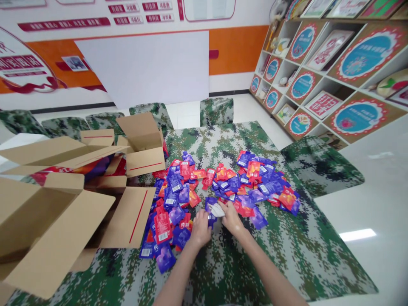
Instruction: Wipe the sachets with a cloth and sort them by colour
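Right hand (231,217) with white cloth (217,209) over purple pouch (208,202), left hand (201,228) alongside

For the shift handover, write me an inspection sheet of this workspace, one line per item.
Surface: table under a green camouflage cover.
Job's things: red and purple packets heaped left and right; a purple packet between the hands; a crumpled white cloth or tissue over it.
Clutter: open cardboard boxes, flaps spread, on the left side.
Left hand: at the purple packet's edge; grip unclear.
Right hand: holding the white cloth or tissue.
Cables: nothing seen.
Surroundings: camouflage-covered chairs around the table; large white board at the wall; shelf unit on the right.
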Available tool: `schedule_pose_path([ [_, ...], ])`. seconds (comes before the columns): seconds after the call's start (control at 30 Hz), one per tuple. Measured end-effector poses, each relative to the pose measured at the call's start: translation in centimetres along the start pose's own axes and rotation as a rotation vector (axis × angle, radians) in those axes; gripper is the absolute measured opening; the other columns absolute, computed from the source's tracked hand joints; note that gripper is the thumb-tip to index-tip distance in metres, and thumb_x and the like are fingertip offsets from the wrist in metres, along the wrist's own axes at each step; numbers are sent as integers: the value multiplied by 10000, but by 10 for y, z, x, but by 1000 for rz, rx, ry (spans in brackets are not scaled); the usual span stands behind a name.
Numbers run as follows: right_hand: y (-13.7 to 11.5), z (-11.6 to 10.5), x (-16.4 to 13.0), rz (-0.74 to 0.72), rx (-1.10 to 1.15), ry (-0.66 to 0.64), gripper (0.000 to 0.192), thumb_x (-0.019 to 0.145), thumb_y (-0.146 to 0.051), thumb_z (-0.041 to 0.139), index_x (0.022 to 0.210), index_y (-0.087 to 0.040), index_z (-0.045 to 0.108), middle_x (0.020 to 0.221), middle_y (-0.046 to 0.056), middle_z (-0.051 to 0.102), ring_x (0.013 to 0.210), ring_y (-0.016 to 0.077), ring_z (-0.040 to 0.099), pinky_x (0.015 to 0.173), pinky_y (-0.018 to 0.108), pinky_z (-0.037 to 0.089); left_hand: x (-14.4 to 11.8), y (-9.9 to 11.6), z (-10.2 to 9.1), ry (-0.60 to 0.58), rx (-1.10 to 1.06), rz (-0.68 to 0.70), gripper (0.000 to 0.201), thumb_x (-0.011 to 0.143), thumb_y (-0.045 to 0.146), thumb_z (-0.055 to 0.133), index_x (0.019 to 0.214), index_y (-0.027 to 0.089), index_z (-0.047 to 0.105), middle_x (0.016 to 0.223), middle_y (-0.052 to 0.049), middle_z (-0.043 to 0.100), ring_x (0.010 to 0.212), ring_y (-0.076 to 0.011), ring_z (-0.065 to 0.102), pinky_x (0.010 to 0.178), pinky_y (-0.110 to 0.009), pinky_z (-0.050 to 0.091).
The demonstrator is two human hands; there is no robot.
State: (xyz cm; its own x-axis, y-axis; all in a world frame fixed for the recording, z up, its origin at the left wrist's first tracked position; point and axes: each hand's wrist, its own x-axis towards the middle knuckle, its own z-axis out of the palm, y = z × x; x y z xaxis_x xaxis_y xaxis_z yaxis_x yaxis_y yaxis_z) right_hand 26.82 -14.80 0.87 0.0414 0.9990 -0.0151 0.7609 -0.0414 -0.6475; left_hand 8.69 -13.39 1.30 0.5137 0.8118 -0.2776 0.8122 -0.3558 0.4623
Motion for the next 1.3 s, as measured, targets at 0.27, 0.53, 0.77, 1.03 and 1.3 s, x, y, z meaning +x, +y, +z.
schedule_pose_path([
  [0.27, 21, 1, -37, 90, -118, -52, 733, 652, -39, 439, 1368, -133, 312, 1068, 122, 460, 1020, 246, 419, 945, 378, 333, 86, 6, -24, -34, -15, -102, 756, 631, 221, 646, 1312, 193, 318, 1285, -113, 388, 1218, -292, 331, 1003, -396, 252],
  [0.53, 30, 5, -39, 125, -71, -37, 702, 642, -56, 431, 1337, -124, 364, 1192, 140, 486, 1123, 246, 410, 988, 387, 314, 104, -2, -40, -105, -123, -49, 370, 580, 218, 715, 918, 161, 578, 884, -41, 603, 855, -217, 566, 762, -301, 421],
  [0.77, 50, 0, -33, 305, 65, 42, 554, 668, -135, 423, 1211, -148, 530, 1062, 102, 604, 1030, 250, 517, 924, 387, 379, 85, 11, -89, -6, -186, 146, 174, 680, 119, 565, 836, 188, 529, 836, 13, 550, 820, -153, 513, 755, -264, 405],
  [1.03, 49, -10, -31, 370, 84, 54, 529, 681, -170, 455, 1199, -144, 557, 1039, 100, 607, 985, 237, 536, 908, 355, 390, 11, 27, -45, 52, 56, 251, 375, 598, -43, 394, 862, 207, 485, 1015, -55, 468, 992, -217, 415, 854, -340, 362],
  [1.3, 9, -15, -21, 166, 60, -36, 610, 698, -97, 440, 1296, -209, 477, 995, 69, 570, 937, 204, 503, 879, 324, 392, -22, 13, -12, -58, 88, 193, 564, 624, 32, 477, 1151, 228, 435, 1285, -67, 380, 1229, -249, 291, 1016, -402, 273],
])
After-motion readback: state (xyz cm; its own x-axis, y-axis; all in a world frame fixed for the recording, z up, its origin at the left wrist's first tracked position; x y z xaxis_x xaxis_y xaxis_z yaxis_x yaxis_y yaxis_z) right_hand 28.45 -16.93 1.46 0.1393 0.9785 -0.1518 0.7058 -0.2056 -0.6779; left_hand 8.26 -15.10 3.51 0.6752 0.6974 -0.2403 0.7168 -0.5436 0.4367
